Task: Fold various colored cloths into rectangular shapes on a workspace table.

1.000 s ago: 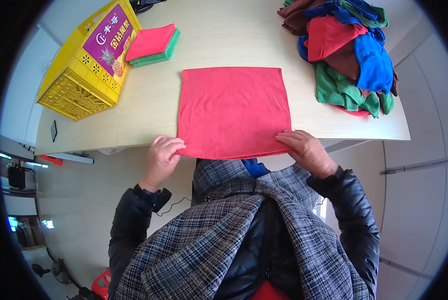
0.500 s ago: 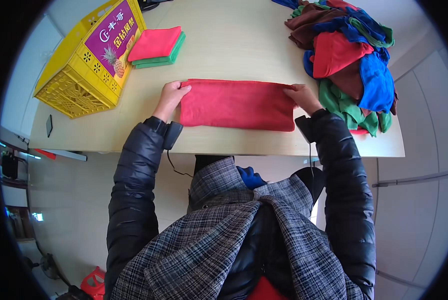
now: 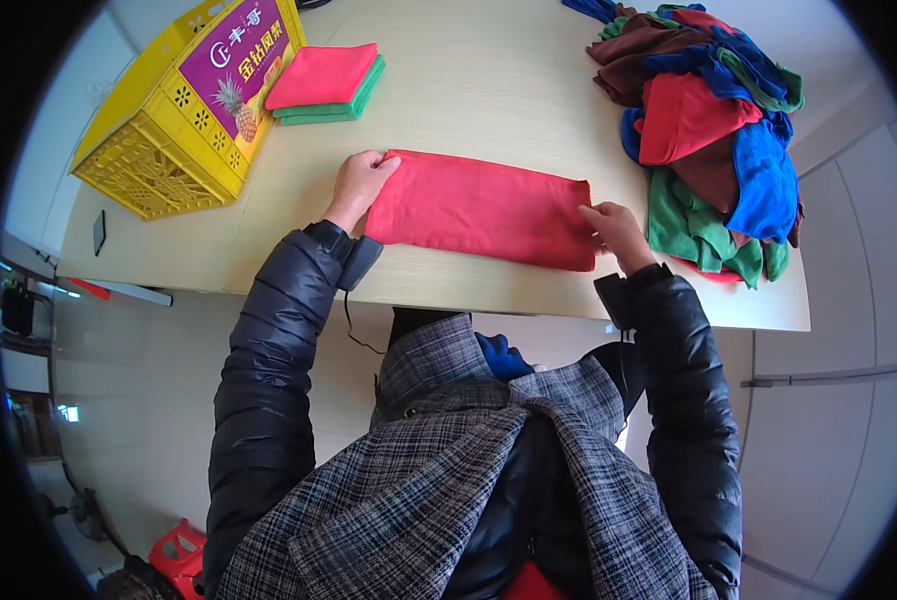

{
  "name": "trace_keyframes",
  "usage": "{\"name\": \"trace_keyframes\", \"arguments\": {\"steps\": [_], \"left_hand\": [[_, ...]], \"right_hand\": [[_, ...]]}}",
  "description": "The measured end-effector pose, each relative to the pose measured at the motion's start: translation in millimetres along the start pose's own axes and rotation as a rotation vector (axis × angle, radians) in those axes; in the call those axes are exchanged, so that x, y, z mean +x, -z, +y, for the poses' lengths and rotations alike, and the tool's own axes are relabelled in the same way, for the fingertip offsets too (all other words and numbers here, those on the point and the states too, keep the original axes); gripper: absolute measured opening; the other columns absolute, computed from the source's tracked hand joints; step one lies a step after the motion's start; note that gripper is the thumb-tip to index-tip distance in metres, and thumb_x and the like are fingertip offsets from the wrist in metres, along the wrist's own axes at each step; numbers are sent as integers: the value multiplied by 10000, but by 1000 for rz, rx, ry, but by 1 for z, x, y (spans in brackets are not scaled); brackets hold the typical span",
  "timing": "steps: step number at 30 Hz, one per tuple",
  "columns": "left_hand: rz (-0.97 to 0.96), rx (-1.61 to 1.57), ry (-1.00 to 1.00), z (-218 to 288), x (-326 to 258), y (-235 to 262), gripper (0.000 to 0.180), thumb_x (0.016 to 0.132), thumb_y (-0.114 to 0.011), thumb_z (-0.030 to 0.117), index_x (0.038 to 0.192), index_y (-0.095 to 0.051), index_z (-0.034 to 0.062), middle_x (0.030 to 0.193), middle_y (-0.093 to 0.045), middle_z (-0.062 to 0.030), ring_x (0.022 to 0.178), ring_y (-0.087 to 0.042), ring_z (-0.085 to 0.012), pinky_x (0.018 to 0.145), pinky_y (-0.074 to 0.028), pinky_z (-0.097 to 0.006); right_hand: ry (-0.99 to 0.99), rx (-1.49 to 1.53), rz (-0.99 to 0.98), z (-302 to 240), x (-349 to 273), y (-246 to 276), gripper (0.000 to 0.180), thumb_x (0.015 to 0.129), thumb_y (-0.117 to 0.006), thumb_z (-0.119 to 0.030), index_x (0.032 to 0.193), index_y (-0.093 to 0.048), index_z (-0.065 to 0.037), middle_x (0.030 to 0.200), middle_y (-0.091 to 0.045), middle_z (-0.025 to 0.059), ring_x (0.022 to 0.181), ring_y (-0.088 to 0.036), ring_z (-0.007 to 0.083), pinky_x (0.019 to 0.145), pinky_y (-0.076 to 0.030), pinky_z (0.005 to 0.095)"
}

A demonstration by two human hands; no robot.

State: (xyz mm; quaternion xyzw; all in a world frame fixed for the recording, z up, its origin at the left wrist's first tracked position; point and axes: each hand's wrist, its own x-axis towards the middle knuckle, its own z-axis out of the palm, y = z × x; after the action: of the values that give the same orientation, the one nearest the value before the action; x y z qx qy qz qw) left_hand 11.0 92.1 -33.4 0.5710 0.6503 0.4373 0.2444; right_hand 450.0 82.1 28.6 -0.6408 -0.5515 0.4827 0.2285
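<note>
A red cloth (image 3: pixel 483 208), folded into a long strip, lies flat on the table in front of me. My left hand (image 3: pixel 362 186) pinches its far left corner between thumb and fingers. At the right end, my right hand (image 3: pixel 613 232) grips the cloth's edge, thumb on top and some fingertips tucked out of sight behind it. Beyond my left hand is a small stack of folded cloths, a red cloth (image 3: pixel 323 76) over green cloth (image 3: pixel 363 97). To the right is a loose heap of red, blue, green and brown cloths (image 3: pixel 698 125).
A yellow plastic crate (image 3: pixel 168 150) with a purple label stands at the left, against the folded stack. A thin dark flat object (image 3: pixel 99 232) lies by the table's left edge. The pale table's (image 3: pixel 448 285) front edge runs close to my body. On the floor is a red stool (image 3: pixel 180 555).
The red cloth has turned slightly, its right end now nearer me and its left end a little farther. My right hand has slid down along the right edge.
</note>
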Motion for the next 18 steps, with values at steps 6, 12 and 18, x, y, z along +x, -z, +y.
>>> {"name": "trace_keyframes", "arguments": {"steps": [6, 12, 18], "left_hand": [[-19, -66, 6, 7, -41, -2, 239, 941, -687, 176, 1070, -669, -24, 846, -715, -71, 775, -636, -94, 697, -508, -288], [141, 306, -89, 41, -90, -4, 180, 963, -635, 212, 1017, -626, 41, 818, -700, -144, 763, -673, -277, 685, -515, -402], [217, 598, -151, 55, -95, -7, 157, 992, -563, 228, 967, -533, 76, 796, -677, -197, 778, -657, -429, 667, -497, -533]], "right_hand": [[129, -53, 219, 33, -16, -8, 361, 918, -685, -346, 985, -687, 9, 710, -669, 82, 602, -655, 193, 566, -539, 338], [258, -354, 523, 23, -50, -49, 292, 909, -674, -335, 958, -680, -48, 748, -699, 154, 660, -685, 325, 663, -544, 439], [320, -601, 685, 23, -65, -62, 196, 949, -632, -281, 927, -631, -86, 768, -692, 193, 747, -669, 417, 672, -526, 499]]}}
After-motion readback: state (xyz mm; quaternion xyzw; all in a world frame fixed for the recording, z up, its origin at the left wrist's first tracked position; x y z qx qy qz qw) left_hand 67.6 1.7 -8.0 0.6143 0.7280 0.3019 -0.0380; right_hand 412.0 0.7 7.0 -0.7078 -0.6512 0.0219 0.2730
